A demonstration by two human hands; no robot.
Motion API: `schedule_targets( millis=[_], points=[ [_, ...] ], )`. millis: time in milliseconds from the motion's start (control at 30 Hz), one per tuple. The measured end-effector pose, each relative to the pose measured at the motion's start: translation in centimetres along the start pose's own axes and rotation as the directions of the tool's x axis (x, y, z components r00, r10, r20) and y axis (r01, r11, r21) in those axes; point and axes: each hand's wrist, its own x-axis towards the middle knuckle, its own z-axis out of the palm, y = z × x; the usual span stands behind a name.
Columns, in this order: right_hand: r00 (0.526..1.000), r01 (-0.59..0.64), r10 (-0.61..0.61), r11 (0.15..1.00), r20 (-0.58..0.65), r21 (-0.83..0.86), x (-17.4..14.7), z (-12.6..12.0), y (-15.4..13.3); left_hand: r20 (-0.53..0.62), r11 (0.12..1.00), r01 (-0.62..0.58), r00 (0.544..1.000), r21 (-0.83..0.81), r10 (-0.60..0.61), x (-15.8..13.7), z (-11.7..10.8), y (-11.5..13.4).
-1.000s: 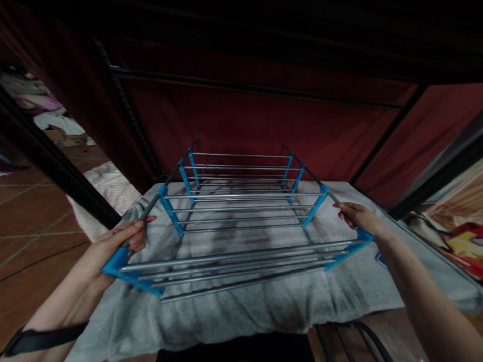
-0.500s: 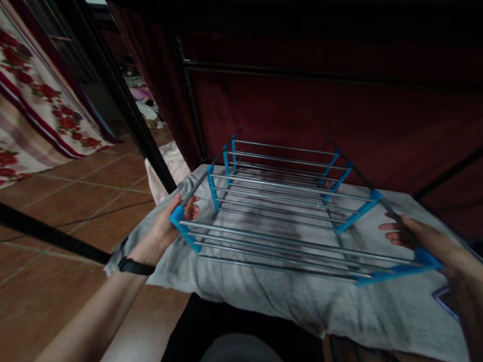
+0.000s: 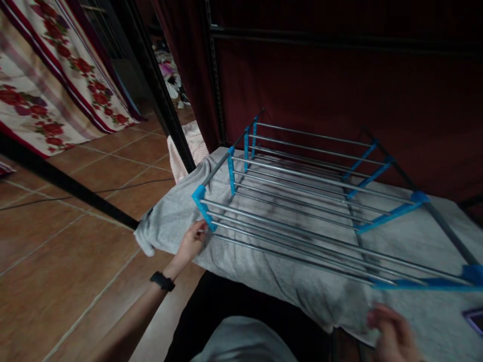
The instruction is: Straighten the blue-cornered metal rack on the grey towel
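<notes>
A grey towel point(image 3: 264, 281) covers the table, and on it stands the blue-and-steel drying rack point(image 3: 320, 201), its long rods running from near left to far right. The left hand point(image 3: 192, 242) is at the rack's near-left blue corner, fingers curled and touching the lowest rod. The right hand point(image 3: 392, 334), blurred, hangs below the right end, apart from it; its fingers look loosely spread.

I note my left hand point(image 3: 191, 243) touching the blue-and-steel rack's point(image 3: 302, 201) lower-left corner on the grey towel point(image 3: 169, 221); right hand point(image 3: 392, 334) blurred, lower right, apart from it.
</notes>
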Motion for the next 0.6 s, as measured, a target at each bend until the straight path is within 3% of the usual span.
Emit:
schedule_targets(
  millis=[33,67,100,167,233,400,600],
  points=[
    [0.995,0.062,-0.061,0.998,0.078,-0.009,-1.7,2.1,-0.4,0.021,1.0,-0.02,1.0,0.02,0.019,-0.1,0.3,-0.4],
    [0.945,0.222,-0.207,0.975,0.253,-0.031,-2.9,4.3,-1.0,0.046,0.999,-0.039,0.998,0.037,0.037,-0.1,0.6,-0.7],
    [0.865,0.378,-0.336,0.925,0.373,-0.044,-3.4,6.3,-1.7,0.072,0.997,-0.057,0.996,0.05,0.053,-0.1,0.9,-0.9],
    [0.748,0.562,-0.454,0.822,0.484,-0.097,-3.0,10.1,-3.2,0.121,0.994,-0.089,0.989,0.071,0.08,0.1,1.2,-1.3],
    [0.693,0.654,-0.49,0.736,0.529,-0.174,-1.4,13.2,-4.6,0.154,0.99,-0.11,0.983,0.087,0.096,0.3,1.2,-1.6],
    [0.667,0.701,-0.446,0.646,0.597,-0.301,1.5,17.5,-5.9,0.195,0.984,-0.138,0.974,0.11,0.115,0.4,1.0,-2.4],
    [0.673,0.71,-0.463,0.624,0.576,-0.328,1.9,18.3,-4.7,0.195,0.987,-0.123,0.976,0.102,0.102,0.7,1.4,-3.0]
  ],
)
